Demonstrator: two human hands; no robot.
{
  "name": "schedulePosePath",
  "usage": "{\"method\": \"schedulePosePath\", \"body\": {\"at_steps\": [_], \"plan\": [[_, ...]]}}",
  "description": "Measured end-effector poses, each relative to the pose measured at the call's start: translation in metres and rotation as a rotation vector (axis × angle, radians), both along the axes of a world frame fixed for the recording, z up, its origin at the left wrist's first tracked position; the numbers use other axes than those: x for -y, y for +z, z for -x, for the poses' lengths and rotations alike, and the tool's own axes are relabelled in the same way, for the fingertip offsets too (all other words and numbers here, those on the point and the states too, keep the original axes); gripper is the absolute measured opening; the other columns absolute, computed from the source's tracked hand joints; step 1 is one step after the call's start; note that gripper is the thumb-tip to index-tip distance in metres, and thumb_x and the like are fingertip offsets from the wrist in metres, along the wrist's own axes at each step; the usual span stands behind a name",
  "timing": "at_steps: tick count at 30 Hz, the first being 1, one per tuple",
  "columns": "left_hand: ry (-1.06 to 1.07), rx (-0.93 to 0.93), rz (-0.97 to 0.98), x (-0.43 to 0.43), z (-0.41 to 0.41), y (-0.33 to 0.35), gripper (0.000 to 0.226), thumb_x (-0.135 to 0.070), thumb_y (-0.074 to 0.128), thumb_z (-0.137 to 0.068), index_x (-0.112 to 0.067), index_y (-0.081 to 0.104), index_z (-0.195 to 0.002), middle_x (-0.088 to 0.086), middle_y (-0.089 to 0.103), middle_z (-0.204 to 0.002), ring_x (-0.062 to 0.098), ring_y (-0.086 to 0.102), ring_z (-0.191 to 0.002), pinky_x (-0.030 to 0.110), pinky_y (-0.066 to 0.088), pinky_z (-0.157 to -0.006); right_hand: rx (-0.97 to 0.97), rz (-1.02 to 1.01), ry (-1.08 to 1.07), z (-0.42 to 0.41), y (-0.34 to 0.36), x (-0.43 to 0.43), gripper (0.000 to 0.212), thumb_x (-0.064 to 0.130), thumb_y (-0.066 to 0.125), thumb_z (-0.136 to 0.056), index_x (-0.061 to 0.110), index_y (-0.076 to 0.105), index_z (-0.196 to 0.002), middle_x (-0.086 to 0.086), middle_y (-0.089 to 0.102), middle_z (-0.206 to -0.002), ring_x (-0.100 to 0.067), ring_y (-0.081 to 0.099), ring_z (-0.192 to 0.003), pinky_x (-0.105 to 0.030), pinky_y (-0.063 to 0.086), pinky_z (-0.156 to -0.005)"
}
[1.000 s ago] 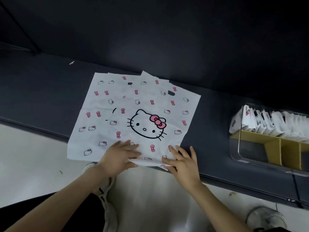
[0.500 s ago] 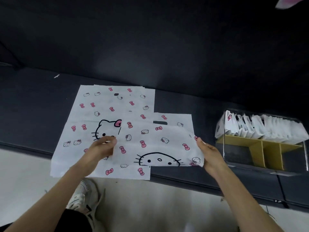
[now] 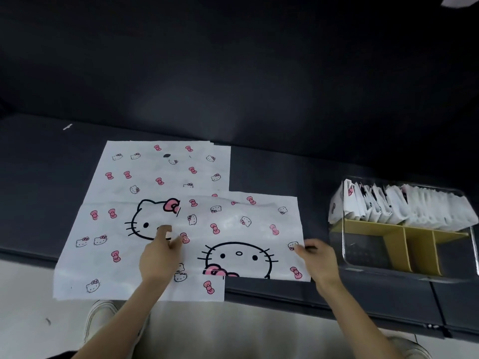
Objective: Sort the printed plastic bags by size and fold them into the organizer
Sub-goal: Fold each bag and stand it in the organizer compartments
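Now left hand (image 3: 159, 255), right hand (image 3: 317, 260) pinch rectangular bag (image 3: 246, 224) (thin plastic).

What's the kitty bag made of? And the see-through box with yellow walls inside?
The white printed bag with cat faces and pink bows looks like thin plastic film: it lies flat with soft wrinkles and a faint sheen. The clear box seems hard, glossy plastic, maybe acrylic: you see through its walls. Its yellow dividers look matte and stiff, card or plastic, hard to tell.
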State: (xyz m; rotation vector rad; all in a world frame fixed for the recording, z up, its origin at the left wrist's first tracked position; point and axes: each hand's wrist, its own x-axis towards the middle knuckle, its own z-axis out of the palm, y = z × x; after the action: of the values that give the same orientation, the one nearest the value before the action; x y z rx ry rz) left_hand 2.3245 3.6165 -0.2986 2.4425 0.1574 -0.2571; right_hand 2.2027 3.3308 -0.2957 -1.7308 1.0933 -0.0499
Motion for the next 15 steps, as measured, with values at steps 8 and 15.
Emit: {"method": "schedulePosePath", "body": {"at_steps": [8, 15], "plan": [[-0.170, 0.173, -0.382, 0.004, 0.009, -0.004, 0.033, -0.008, 0.057, -0.090, -0.005, 0.049, -0.122, 0.010, 0.051, -0.061, 0.028, 0.046, -0.046, 0.023, 0.026, -0.045, -0.068, 0.289, 0.090, -0.007, -0.002, -0.012, 0.021, 0.016, 0.064, -0.088, 0.008, 0.056, -0.070, 0.001, 0.057, -0.057, -0.013, 0.051, -0.055, -0.021, 0.034, -0.048], [-0.720, 0.560, -0.408, 0.023, 0.027, -0.017, 0.048, -0.035, 0.025, -0.100, -0.017, 0.062, -0.125, 0.017, 0.054, -0.133, 0.040, 0.050, -0.122, 0.053, 0.025, -0.106, -0.106, 0.322, 0.028, -0.017, -0.003, -0.016, 0.019, 0.027, 0.064, -0.089, 0.012, 0.063, -0.078, -0.001, 0.063, -0.071, -0.020, 0.058, -0.065, -0.023, 0.037, -0.051]]}}
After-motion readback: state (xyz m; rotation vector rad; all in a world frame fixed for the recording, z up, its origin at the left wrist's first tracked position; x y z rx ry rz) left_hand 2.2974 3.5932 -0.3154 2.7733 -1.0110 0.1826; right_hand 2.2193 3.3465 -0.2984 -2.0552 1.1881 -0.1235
